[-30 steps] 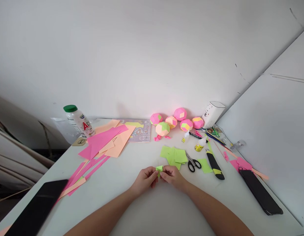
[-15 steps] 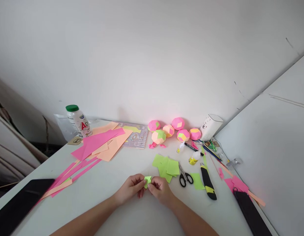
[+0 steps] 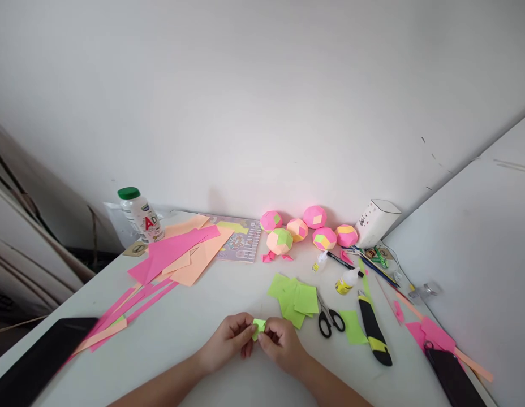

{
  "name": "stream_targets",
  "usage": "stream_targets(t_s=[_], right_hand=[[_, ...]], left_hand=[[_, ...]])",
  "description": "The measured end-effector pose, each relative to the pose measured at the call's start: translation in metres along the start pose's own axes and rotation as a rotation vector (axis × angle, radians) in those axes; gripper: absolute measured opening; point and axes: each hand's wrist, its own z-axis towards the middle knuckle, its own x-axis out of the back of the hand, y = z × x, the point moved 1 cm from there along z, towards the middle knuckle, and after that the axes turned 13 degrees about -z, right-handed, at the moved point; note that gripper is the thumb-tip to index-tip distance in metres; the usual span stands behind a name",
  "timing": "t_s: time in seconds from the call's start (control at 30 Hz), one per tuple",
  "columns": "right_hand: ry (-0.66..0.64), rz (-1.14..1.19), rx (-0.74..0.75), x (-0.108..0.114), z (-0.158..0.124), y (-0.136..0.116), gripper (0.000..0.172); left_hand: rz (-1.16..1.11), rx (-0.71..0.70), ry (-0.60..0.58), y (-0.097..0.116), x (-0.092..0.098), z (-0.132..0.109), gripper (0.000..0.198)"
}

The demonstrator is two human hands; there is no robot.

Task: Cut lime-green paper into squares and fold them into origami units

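Between my two hands is a small folded piece of green paper (image 3: 258, 325), held low over the front of the table. My left hand (image 3: 229, 342) pinches its left side between thumb and fingers. On the opposite side my right hand (image 3: 283, 343) grips it the same way, thumb toward me. My fingertips hide much of the folds. Just beyond my right hand lie several loose green paper squares (image 3: 305, 298), partly overlapping. Black-handled scissors (image 3: 330, 322) rest beside them, blades touching the squares' edge.
Pink and orange paper sheets (image 3: 173, 254) and a white bottle with a green lid (image 3: 140, 217) stand left. Several faceted paper balls (image 3: 280, 241) line the wall. At right are a utility knife (image 3: 373, 328), a glue bottle (image 3: 347, 281) and a phone (image 3: 453, 376); a black device (image 3: 42, 359) lies left.
The camera view has shifted slightly, so the table's things appear a little lower and mostly farther right. Both hands keep hold of the green paper, with little visible change in the grip.
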Motion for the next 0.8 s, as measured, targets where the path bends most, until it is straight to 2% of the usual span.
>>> stream_targets(t_s=[0.33, 0.6, 0.7, 0.8], right_hand=[[-0.018, 0.009, -0.003, 0.002, -0.002, 0.001, 0.027], [0.012, -0.035, 0.037, 0.003, -0.004, 0.003, 0.025], [0.028, -0.054, 0.056, -0.001, -0.007, 0.011, 0.026], [0.009, -0.077, -0.003, -0.011, -0.014, 0.031, 0.029]], left_hand=[[0.016, -0.019, -0.024, -0.004, 0.002, 0.001, 0.041], [0.036, 0.011, 0.021, -0.009, -0.001, -0.001, 0.045], [0.061, 0.023, 0.05, -0.017, 0.0, -0.002, 0.047], [0.087, 0.052, 0.035, -0.031, 0.004, -0.007, 0.046]])
